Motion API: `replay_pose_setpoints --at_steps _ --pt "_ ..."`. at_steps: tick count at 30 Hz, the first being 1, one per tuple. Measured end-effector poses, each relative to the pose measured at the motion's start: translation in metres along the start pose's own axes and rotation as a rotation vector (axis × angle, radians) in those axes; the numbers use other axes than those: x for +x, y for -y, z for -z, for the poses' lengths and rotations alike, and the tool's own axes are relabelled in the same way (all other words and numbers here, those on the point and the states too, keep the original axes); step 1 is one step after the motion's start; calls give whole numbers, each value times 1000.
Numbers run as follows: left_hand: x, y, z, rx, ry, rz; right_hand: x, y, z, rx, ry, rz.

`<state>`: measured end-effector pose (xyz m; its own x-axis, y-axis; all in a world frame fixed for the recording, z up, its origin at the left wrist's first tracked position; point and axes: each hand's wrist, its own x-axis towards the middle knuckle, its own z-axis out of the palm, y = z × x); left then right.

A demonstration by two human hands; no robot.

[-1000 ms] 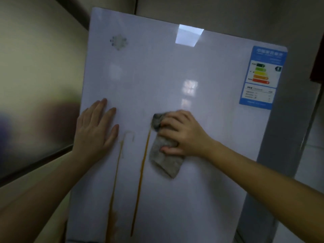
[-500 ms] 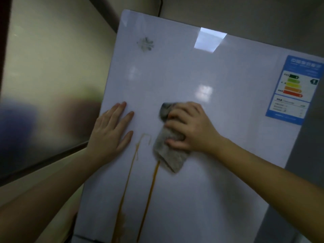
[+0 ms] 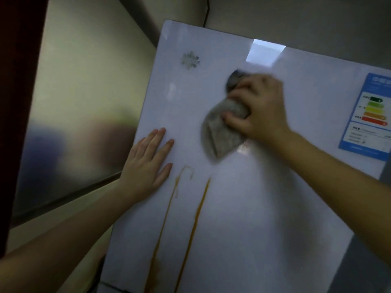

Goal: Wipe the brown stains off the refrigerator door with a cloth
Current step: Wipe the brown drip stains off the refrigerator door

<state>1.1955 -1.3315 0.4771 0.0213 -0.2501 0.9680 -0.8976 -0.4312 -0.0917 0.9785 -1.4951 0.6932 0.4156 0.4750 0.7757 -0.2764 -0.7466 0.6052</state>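
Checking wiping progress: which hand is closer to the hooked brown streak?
Left. The left hand lies flat on the refrigerator door, just left of the top of the hooked brown streak; the right hand, gripping the cloth, is above and to its right.

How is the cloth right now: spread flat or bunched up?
Bunched. The right hand grips the grey cloth crumpled against the refrigerator door, one loose corner hanging below it.

My left hand (image 3: 148, 163) lies flat on the refrigerator door (image 3: 264, 218) near its left edge, my right hand (image 3: 260, 108) holds the cloth (image 3: 222, 132) against the door higher and to the right, the stains (image 3: 200, 208) run from below the cloth to the bottom edge, and a label (image 3: 368, 115) is at the right edge.
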Motion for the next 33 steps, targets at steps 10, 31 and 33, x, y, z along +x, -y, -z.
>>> replay_pose_setpoints --at_steps 10,31,33 --pt "2 8 10 52 50 -50 -108 88 -34 244 312 621" --pt "-54 8 7 -78 28 11 -110 95 -28 113 16 67" --pt "-64 9 5 -87 44 20 -102 97 -30 119 2 -31"
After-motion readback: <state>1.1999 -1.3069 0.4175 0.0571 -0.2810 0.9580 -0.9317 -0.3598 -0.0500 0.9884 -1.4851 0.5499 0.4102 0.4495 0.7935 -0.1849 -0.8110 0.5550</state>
